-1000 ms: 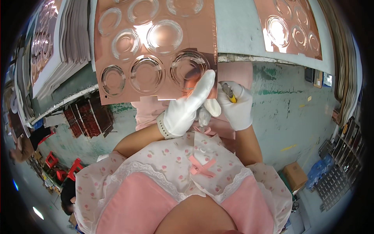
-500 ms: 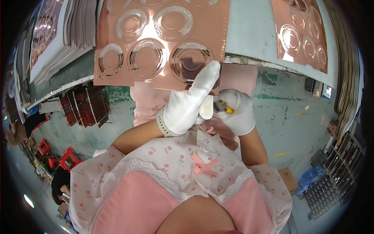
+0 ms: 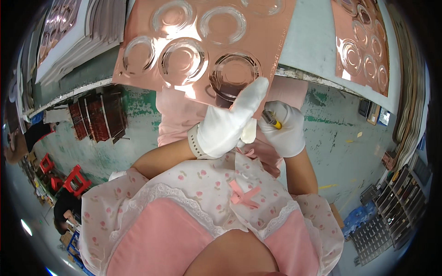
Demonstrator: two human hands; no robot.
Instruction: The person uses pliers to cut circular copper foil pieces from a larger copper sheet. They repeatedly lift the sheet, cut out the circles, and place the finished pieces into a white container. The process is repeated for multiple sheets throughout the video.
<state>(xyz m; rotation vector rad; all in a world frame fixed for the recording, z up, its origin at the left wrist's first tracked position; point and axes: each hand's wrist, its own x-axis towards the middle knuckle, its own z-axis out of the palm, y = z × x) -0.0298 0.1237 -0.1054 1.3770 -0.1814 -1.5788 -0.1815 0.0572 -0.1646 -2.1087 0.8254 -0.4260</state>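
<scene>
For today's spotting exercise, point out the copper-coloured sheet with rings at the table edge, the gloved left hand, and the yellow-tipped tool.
copper-coloured sheet [image 3: 152, 27]: head view, bare area between rings.
left hand [image 3: 228, 126]: head view, back of the white glove.
yellow-tipped tool [image 3: 272, 120]: head view, shaft in the right hand [image 3: 285, 131].

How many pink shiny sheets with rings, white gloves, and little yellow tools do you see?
Pink shiny sheets with rings on the table: 2, the big sheet by the hands and the far sheet to the right
White gloves: 2, on the left hand and the right hand
Little yellow tools: 1, the yellow tool in the right hand
Total: 5
</scene>
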